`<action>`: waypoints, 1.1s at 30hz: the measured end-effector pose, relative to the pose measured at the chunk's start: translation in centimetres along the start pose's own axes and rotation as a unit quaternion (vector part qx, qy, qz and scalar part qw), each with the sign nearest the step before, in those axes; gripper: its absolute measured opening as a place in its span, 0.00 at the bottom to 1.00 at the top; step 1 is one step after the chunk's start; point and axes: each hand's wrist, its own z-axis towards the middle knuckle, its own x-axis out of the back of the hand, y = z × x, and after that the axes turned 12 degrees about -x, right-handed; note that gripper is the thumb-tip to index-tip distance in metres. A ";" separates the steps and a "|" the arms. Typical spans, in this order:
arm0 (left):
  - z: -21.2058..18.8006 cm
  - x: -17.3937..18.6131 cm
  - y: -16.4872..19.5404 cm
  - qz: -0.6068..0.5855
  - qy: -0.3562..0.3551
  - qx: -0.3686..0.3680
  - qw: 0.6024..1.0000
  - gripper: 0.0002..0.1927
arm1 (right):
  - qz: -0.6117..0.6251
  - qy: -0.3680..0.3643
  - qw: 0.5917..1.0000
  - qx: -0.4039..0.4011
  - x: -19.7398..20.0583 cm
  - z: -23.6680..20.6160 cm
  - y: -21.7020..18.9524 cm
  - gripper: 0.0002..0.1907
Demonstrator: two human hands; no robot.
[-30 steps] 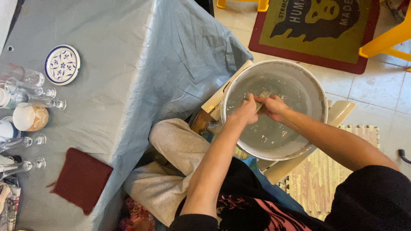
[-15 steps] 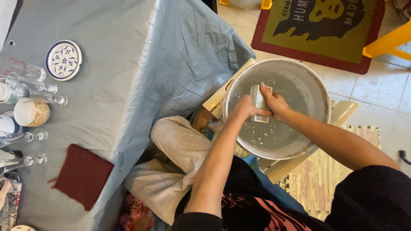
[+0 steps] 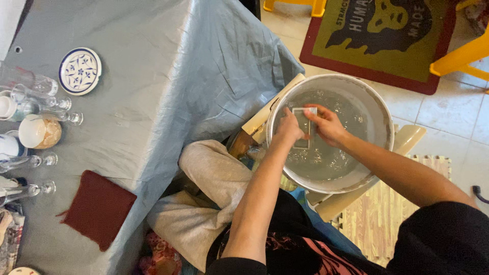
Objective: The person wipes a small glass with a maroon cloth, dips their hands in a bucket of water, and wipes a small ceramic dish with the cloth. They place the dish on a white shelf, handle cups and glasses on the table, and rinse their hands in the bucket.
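The blue-grey tablecloth [image 3: 168, 76] fills the left and far-left of my view, creased where it falls off the table's right edge beside my knee. Far right on the tiled floor lies a mat [image 3: 387, 35] with a red border and an olive middle, with a yellow chair leg [image 3: 458, 58] just right of it.

To the right of the table, the round white basin [image 3: 382, 117] sits on a cream plastic stool [image 3: 407, 140], holding soapy water with bubbles on the surface. My grey trouser leg [image 3: 204, 203] sits near me between table and basin.

On the table's near left lies a dark red cloth [image 3: 99, 209], flat and square. Along the left edge stand clear glasses [image 3: 38, 91] lying in a row, a white cup [image 3: 33, 130], and farther away a small blue-patterned plate [image 3: 80, 71].

Both my hands are over the left-far part of the basin. My left hand [image 3: 289, 130] curls around the left side of a small clear rectangular glass piece [image 3: 303, 127], fingers closed on it. My right hand [image 3: 328, 125] holds its right side, fingers bent across the top edge and thumb toward the front. The piece stands upright, its lower end at the water.
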 end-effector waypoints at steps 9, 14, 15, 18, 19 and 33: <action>0.9 -1.2 -1.4 0.026 -0.080 -0.150 0.985 0.68 | -0.229 0.013 0.973 0.029 1.8 -1.7 -0.3 0.19; 0.4 -0.8 -1.0 0.029 -0.059 -0.087 0.994 0.73 | -0.217 -0.095 0.969 0.066 1.8 -1.5 -0.3 0.21; 0.1 -0.7 -0.6 0.020 -0.054 -0.058 0.997 0.78 | -0.218 -0.098 0.968 0.074 1.9 -1.4 -0.3 0.21; -0.8 -0.1 0.1 -0.031 -0.028 0.027 0.999 0.74 | -0.210 -0.074 0.972 0.073 2.3 -0.8 0.1 0.19; -0.9 0.1 0.2 -0.016 -0.029 0.023 0.999 0.72 | -0.202 -0.039 0.977 0.059 2.4 -0.6 0.1 0.16; -0.3 -0.9 -1.1 0.057 -0.075 -0.113 0.989 0.51 | 0.075 -0.074 0.988 -0.113 2.0 1.1 0.8 0.17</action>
